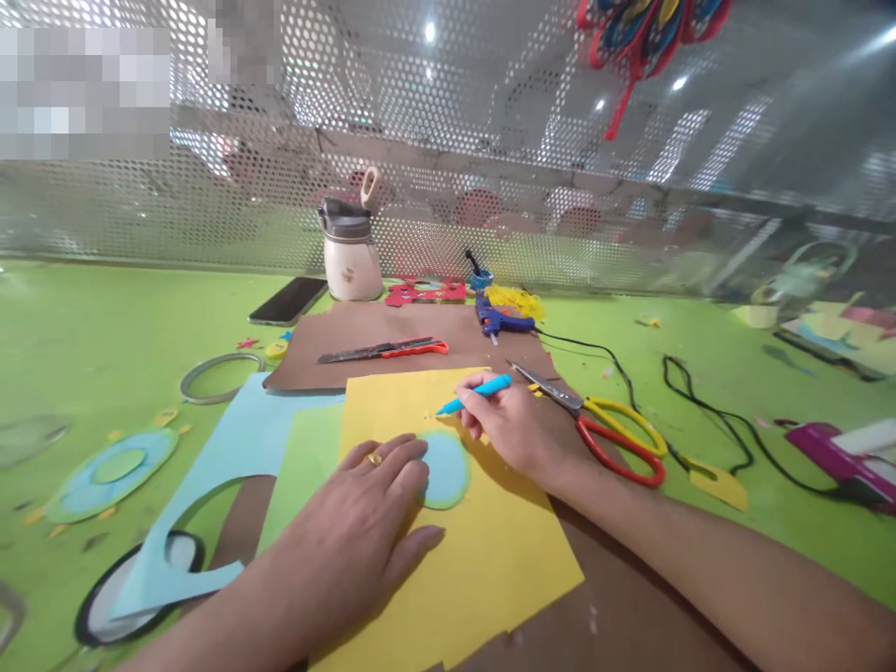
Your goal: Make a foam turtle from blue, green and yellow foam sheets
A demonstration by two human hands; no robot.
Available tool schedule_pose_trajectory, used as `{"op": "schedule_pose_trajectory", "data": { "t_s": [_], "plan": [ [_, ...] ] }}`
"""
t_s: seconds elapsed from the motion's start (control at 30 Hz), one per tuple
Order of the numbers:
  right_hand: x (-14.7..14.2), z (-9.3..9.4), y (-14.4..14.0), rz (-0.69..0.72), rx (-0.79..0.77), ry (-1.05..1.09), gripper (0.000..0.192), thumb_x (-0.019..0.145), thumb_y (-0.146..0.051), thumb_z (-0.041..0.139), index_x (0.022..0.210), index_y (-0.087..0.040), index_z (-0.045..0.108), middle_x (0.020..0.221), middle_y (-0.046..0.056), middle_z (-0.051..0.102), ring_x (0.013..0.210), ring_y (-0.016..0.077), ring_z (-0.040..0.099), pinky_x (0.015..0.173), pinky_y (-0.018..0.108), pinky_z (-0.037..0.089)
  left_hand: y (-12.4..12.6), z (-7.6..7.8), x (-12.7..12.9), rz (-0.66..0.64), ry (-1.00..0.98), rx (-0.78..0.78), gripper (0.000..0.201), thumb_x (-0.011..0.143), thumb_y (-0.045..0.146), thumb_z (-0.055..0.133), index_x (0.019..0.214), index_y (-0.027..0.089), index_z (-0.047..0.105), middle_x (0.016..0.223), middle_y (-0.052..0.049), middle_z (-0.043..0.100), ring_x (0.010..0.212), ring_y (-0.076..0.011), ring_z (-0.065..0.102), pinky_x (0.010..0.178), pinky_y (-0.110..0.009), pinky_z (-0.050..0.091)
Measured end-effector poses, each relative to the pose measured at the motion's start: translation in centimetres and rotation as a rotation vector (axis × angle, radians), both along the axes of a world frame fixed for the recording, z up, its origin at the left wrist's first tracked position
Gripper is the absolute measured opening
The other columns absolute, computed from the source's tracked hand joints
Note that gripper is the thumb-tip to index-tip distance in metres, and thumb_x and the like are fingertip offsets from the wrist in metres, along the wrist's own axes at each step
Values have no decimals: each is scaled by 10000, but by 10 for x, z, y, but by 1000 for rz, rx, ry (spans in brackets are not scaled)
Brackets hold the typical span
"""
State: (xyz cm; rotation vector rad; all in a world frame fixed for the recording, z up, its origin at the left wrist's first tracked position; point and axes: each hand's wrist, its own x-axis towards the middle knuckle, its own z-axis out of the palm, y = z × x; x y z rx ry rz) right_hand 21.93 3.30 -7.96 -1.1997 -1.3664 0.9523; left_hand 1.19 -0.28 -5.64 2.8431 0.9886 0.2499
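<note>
A blue marker pen is gripped in my right hand, its tip pointing down and left, close above the yellow sheet. I cannot tell whether the tip touches the paper. My left hand lies flat with fingers stretched, its fingertips at the left edge of a light blue paper disc with a green rim. That disc rests on the yellow sheet. Under the left side lie a green sheet and a blue sheet with a round cutout.
Scissors lie right of my right hand. A utility knife rests on brown cardboard. Beyond are a blue glue gun with a cord, a phone and a bottle. A blue-green paper ring lies left.
</note>
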Motion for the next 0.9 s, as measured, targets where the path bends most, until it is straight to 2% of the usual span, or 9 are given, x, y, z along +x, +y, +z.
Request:
{"op": "schedule_pose_trajectory", "data": {
  "t_s": [0.17, 0.3, 0.47, 0.9],
  "plan": [
    [0, 3, -2, 29, -15, 23, 164, 867, -304, 535, 762, -179, 551, 572, -37, 558, 494, 108, 534, 500, 225, 418, 0, 2, -1, -4, -2, -14, 222, 907, 353, 484, 1022, 166, 518, 1305, -155, 525, 1232, -299, 460, 1023, -494, 353],
    [-2, 4, -5, 35, -53, 37, 205, 872, -345, 539, 751, -179, 542, 572, -27, 576, 511, 118, 550, 527, 241, 433, -3, 9, 1, 12, 11, -68, 212, 902, 348, 490, 1000, 163, 519, 1296, -138, 533, 1209, -293, 475, 1010, -483, 358],
    [-2, 3, -5, 33, -59, 20, 231, 857, -365, 569, 720, -181, 535, 560, -22, 584, 501, 122, 546, 539, 254, 433, -6, 18, 4, 23, 46, -120, 218, 887, 368, 508, 942, 157, 525, 1189, -132, 584, 1141, -290, 516, 967, -476, 382],
    [-3, 8, -6, 33, -41, -13, 258, 861, -340, 557, 657, -183, 534, 549, -22, 571, 505, 118, 543, 565, 258, 438, -6, 17, 4, 25, 41, -120, 218, 882, 378, 518, 929, 166, 513, 1155, -125, 590, 1154, -300, 505, 965, -477, 374]
  ]
}}
